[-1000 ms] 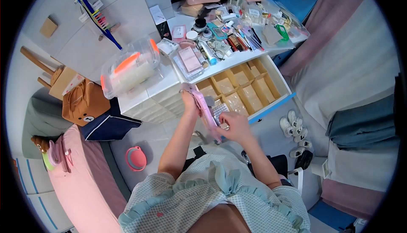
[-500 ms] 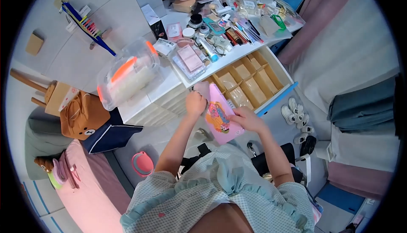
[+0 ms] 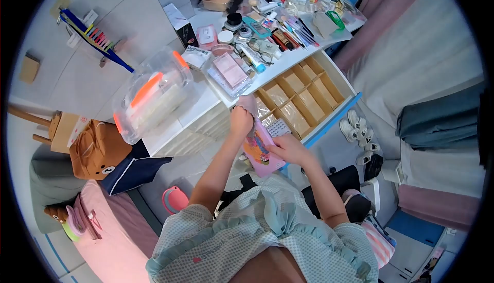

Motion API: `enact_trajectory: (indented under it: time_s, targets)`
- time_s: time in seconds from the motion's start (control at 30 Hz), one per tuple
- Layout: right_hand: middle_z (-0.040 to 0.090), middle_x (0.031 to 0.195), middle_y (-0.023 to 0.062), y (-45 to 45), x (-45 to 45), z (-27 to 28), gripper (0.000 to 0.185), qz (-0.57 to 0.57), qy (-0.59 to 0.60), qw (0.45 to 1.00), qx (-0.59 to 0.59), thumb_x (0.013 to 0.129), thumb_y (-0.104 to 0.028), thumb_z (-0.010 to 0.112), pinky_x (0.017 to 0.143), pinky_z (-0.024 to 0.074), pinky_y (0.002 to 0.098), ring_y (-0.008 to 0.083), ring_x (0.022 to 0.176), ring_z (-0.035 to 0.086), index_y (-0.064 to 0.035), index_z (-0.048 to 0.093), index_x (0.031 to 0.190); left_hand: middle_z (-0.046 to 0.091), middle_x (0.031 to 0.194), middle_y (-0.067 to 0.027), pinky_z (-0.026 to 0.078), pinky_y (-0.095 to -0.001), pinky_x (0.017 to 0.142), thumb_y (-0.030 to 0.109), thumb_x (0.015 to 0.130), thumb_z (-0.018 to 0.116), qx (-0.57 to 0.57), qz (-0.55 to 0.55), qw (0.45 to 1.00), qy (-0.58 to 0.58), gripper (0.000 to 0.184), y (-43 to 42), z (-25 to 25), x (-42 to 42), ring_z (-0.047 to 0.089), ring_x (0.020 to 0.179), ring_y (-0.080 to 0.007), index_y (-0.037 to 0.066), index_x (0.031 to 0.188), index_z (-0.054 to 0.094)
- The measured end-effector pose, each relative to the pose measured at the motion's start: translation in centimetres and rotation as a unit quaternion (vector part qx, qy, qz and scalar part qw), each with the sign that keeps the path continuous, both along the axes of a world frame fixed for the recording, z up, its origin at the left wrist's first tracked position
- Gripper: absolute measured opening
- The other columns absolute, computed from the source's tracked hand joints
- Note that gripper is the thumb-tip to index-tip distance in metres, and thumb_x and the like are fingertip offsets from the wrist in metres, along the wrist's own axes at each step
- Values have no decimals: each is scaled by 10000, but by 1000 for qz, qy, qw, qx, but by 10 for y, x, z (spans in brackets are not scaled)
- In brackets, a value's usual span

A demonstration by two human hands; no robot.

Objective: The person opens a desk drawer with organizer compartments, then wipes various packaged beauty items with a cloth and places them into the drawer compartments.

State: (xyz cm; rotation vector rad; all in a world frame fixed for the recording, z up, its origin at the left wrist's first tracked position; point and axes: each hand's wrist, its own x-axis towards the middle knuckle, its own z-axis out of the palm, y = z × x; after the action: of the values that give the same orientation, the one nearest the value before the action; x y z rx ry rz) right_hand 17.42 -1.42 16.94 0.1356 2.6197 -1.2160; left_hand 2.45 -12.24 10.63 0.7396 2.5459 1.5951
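Observation:
My right hand (image 3: 289, 150) is closed on the right edge of a flat pink packet (image 3: 266, 167) with a colourful cartoon picture. Over the packet's upper left side lies my left hand (image 3: 241, 122), its fingers curled around a greyish-pink cloth (image 3: 248, 103). Part of the packet is hidden behind the left hand. A small white sheet with rows of dark dots (image 3: 279, 127) shows just above the right hand. Beyond both hands, the open drawer (image 3: 351, 103) holds a brown cardboard divider (image 3: 293, 103) with several compartments, some with clear plastic inside.
The white desk (image 3: 337, 41) carries cosmetics, pens, glasses (image 3: 265, 56) and pink cases (image 3: 230, 71). A clear plastic box (image 3: 154, 90) with orange clips stands on the left. Shoes (image 3: 355, 128) line the floor at right; a pink basin (image 3: 175, 200) sits on the left floor.
The pink packet has tilted and shifted slightly down and left, with less of its face showing. More of the white dotted sheet appears. My right hand moved a little left; the view shifted slightly.

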Motion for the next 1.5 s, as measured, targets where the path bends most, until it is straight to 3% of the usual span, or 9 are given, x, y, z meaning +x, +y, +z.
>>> enact_trajectory:
  time_s: [0.23,0.33,0.43,0.57,0.7,0.83,1.0,1.2,1.5]
  targets:
    - [575,661,181,31,32,-4,325,-65,-12,997,36,790,-340,518,584,432,411,350,633,558,-30,617,772,578,786,-259,435,-469,657,145,802,467,1,103,986,-135,231,18,-61,-7,564,753,-408,-66,789,562]
    - [567,638,186,57,52,-3,313,-150,-54,987,23,788,-324,534,574,430,404,349,621,557,-23,615,771,591,844,-245,453,-448,691,145,787,487,-187,17,970,-156,208,25,-42,4,575,793,-383,-31,859,570]
    - [565,638,200,88,70,-15,326,-192,-71,979,19,794,-328,537,564,430,409,355,625,562,-12,612,772,600,907,-215,465,-431,721,136,771,501,-192,-67,962,-182,195,42,-19,30,581,823,-363,22,908,577]
    - [570,657,207,125,87,-30,333,-203,-59,976,47,796,-329,535,562,432,412,362,630,566,-5,610,769,597,984,-153,477,-405,732,80,710,529,-239,-231,942,-35,280,63,-71,63,591,851,-319,89,985,577]
    - [575,669,206,148,91,-34,342,-210,-104,971,51,801,-331,531,573,434,414,360,642,572,0,609,766,593,912,-135,488,-397,677,60,666,569,-402,-348,846,22,271,91,-70,87,607,818,-285,94,934,592]
    - [579,667,201,167,99,-58,341,-191,-111,975,7,806,-335,525,575,435,413,355,642,575,-8,615,780,623,804,-81,486,-366,594,138,747,505,-440,-321,833,90,231,109,-122,106,624,749,-231,135,954,608]
    - [586,695,202,182,101,-71,361,-166,-131,977,-12,812,-356,511,609,434,417,350,677,576,-12,622,808,397,1263,-176,481,-315,575,110,745,529,-493,-303,803,140,427,115,-125,112,628,721,-203,145,1170,502]
    - [585,703,202,193,95,-71,355,-123,-131,983,-25,808,-360,512,624,434,416,352,692,572,-28,629,848,407,1271,-138,484,-317,582,124,751,534,-519,-291,789,157,519,115,-157,116,629,667,-209,170,1254,415]
    - [588,678,187,192,80,-80,334,-65,-119,991,-11,806,-350,513,595,438,407,340,654,577,-40,629,849,465,1124,-144,484,-324,608,137,778,513,-559,-295,771,78,479,113,-142,115,589,866,-221,220,1233,390]
